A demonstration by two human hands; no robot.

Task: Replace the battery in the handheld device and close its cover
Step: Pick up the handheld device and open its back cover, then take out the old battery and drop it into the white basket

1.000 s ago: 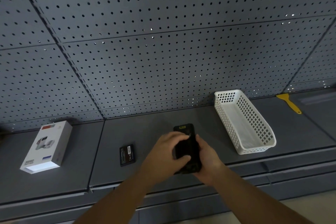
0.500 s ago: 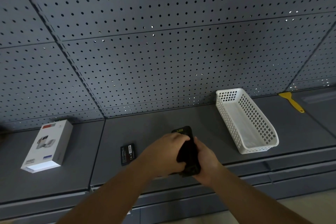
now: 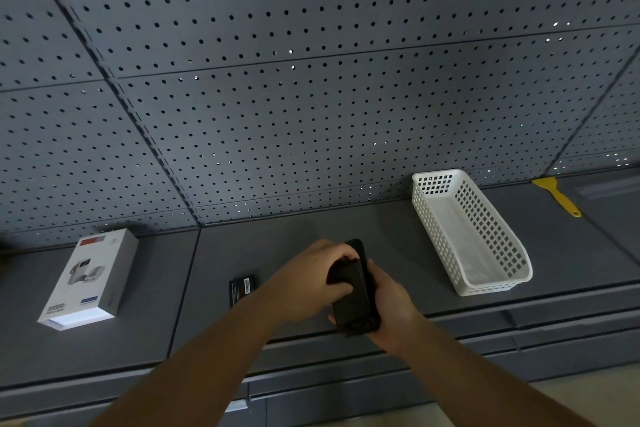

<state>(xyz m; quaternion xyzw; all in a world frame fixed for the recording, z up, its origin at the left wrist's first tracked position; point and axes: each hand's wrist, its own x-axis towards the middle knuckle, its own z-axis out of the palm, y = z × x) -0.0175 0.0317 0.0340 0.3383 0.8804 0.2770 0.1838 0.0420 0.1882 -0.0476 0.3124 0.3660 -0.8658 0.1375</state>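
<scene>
since the earlier frame the handheld device (image 3: 356, 291) has been tilted onto its edge above the shelf (image 3: 304, 239). it is cradled from below by the right hand (image 3: 389, 303) and clasped by the left hand (image 3: 311, 279), long axis pointing away; a battery (image 3: 242, 289) lies just left.

1. The setting is presenting as a shop aisle or stockroom: grey retail gondola shelving is filling the whole view.
2. A perforated metal back panel (image 3: 311, 107) is rising behind the shelf (image 3: 294, 246), its seams and slotted uprights showing.
3. A boxed retail product (image 3: 90, 279) is lying flat on the shelf at the left.
4. A white plastic basket (image 3: 498, 274) is sitting on the shelf at the right.
5. A yellow scraper (image 3: 557, 194) is lying near the far right, well apart from the basket.
</scene>
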